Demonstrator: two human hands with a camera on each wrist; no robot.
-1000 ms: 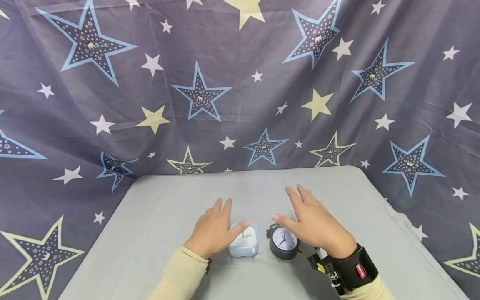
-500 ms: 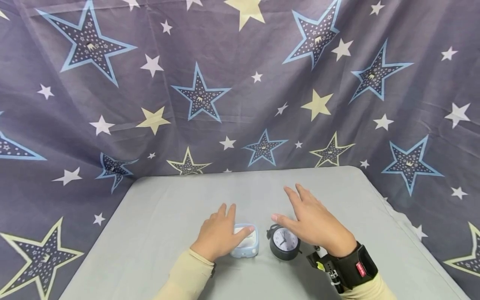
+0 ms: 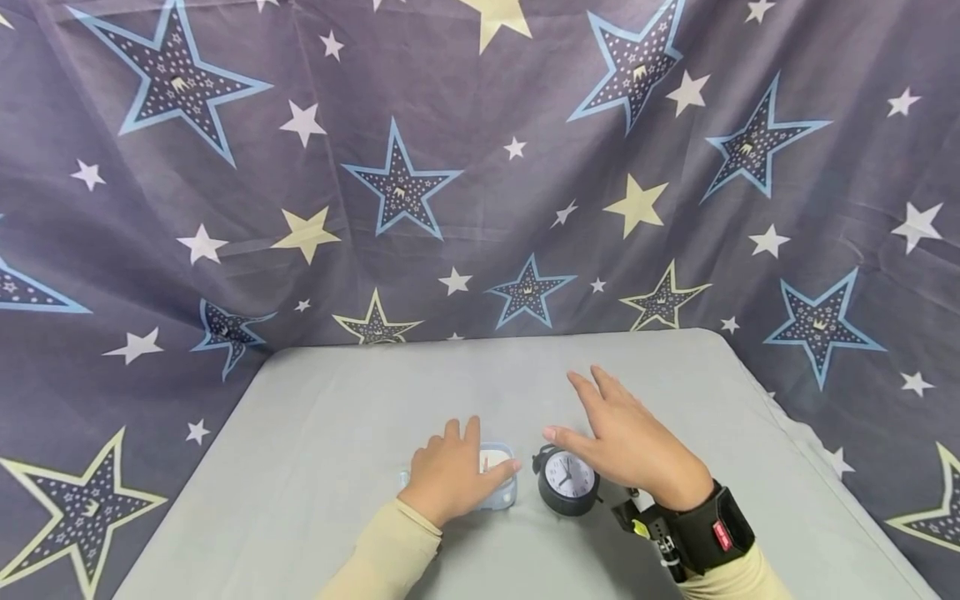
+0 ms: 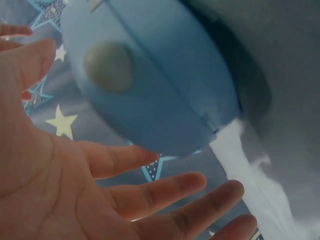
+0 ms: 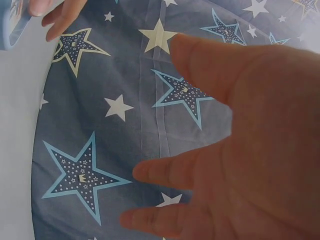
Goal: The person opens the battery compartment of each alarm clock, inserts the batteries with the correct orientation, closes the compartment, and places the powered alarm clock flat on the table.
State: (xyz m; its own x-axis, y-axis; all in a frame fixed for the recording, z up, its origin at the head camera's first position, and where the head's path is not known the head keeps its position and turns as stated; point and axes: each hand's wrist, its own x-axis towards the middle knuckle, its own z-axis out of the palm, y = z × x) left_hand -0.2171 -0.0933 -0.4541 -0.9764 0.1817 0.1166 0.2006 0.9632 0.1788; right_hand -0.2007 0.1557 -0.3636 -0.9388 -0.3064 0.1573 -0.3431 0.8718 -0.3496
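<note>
A light-blue, rounded-square clock (image 3: 498, 497) with a white face stands on the grey table. My left hand (image 3: 450, 473) is over its left side, fingers extended and thumb across the face, hiding much of it; contact cannot be told. In the left wrist view the clock's blue body (image 4: 165, 85), with a pale round button, is close to the spread fingers. My right hand (image 3: 637, 442) hovers with straight fingers just right of a black round alarm clock (image 3: 568, 481) with a white dial, partly above it.
A pale blue edge of another thing (image 3: 403, 479) shows just left of the left hand; its kind is hidden. The grey table (image 3: 337, 400) ends at a star-printed curtain (image 3: 450, 125) behind and at the sides. A black strap (image 3: 708, 533) surrounds the right wrist.
My left hand has moved right and slightly toward me, covering more of the blue clock and uncovering a pale blue edge at its left. The right hand and black alarm clock stay nearly still.
</note>
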